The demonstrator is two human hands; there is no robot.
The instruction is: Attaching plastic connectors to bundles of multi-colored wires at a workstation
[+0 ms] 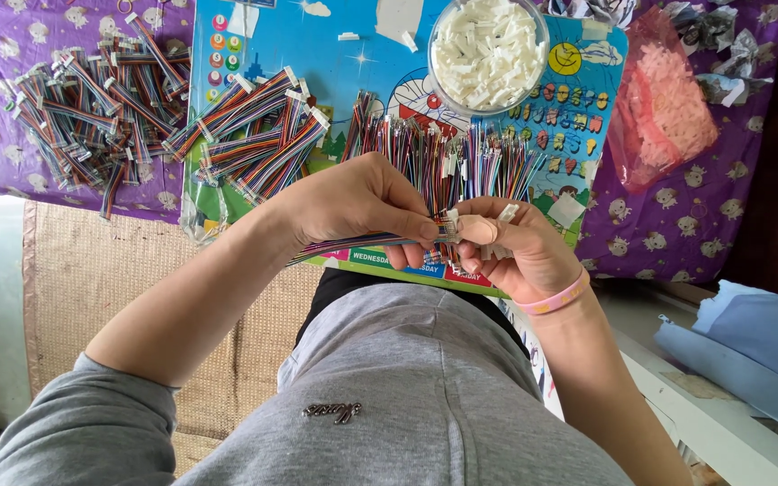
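My left hand [362, 207] pinches a flat multicoloured ribbon cable [353, 243] near its end, between thumb and forefinger. My right hand [515, 247] meets it at the cable tip and holds a small white plastic connector [452, 220] against the wire ends. A pink wristband sits on my right wrist, and a bandage-like wrap covers my right thumb. Both hands hover above the front edge of a blue cartoon board [335, 36].
Loose coloured wires [461, 157] lie spread on the board behind my hands. Finished cable bundles [254, 135] lie to the left, more [92, 108] on the purple cloth. A clear bowl of white connectors [488, 49] stands at the back, a pink bag [664, 108] to the right.
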